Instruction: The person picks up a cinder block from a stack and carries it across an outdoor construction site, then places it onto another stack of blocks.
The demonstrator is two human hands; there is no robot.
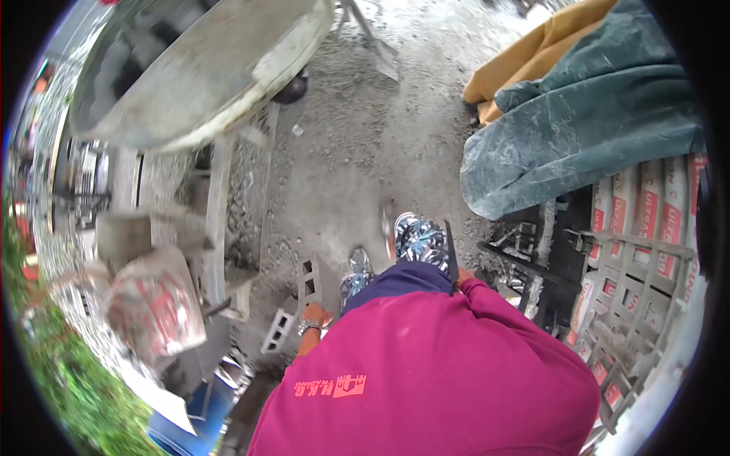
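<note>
Block (316, 283) stands on end just beyond our left hand (314, 314) — long axis upright, hand closed on its near top edge. Our right hand (461, 278) holds a dark flat tool (450, 254) — grip hidden, so we cannot tell how far it is shut.

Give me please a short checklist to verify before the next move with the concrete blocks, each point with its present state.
1. Left hand has hold of the grey hollow block: ok, it rests on the block's near end.
2. Right hand grips the dark slab: cannot tell, mostly hidden by the magenta sleeve.
3. Feet stand on flat ground: ok.
4. Ground ahead free of obstacles: ok, only gravel.
5. Second block apart from the left hand: ok, it lies beside it.
</note>
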